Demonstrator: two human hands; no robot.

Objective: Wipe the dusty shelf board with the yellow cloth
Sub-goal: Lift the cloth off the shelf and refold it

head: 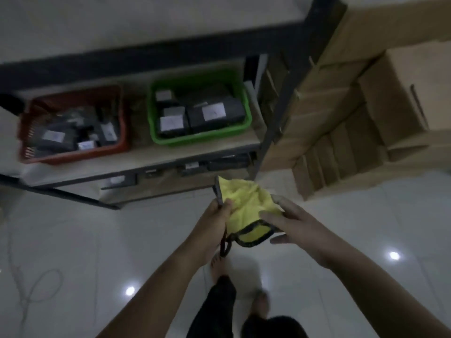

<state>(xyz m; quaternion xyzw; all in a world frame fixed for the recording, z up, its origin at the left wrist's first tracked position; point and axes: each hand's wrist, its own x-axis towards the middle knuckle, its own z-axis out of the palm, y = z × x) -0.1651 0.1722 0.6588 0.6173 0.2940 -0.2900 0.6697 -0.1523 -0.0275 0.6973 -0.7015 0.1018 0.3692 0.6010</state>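
Yellow cloth (246, 206), dark-edged, hangs bunched between both hands — left hand (214, 222) curled round its nine-o'clock edge, right hand (295, 223) pinching its three-o'clock side. At twelve o'clock, apart, lies the shelf board (195, 149), bearing a red basket (73, 157) and a green basket (200, 140).

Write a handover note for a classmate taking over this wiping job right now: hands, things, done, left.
Left hand grips the yellow cloth at its left edge; right hand holds its right side.
The cloth is bunched in the air, not touching the shelf board, which carries a red basket and a green basket.
Done: cloth in hand.
Left: all the wiping.
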